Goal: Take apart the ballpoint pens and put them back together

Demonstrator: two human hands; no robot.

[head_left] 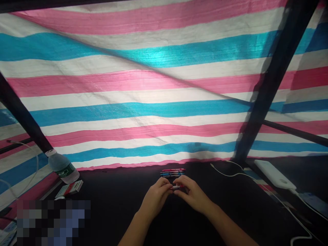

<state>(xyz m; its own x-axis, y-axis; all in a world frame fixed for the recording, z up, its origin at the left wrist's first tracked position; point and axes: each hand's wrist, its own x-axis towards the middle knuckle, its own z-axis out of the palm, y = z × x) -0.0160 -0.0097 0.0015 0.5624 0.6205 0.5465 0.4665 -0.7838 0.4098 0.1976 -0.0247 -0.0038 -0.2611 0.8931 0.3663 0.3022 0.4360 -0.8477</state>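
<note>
Dark tabletop (115,208), backed along its far edge by a pink, white and blue striped tarpaulin (164,85). At far left, a green-labelled plastic water bottle (63,166) lies on its side, with a red-and-white carton (69,188) just near of it. At centre, the left hand (155,201) and right hand (193,195) meet, fingers curled inward and pressed together, both pinching a white-and-red pen (177,187) that is largely hidden by them. Just far of the hands, a group of pens (172,173) in pink, blue and black lies side by side, apart from the fingers. To the right, a white cable (230,173) runs across the surface toward a white power bank (274,174)
</note>
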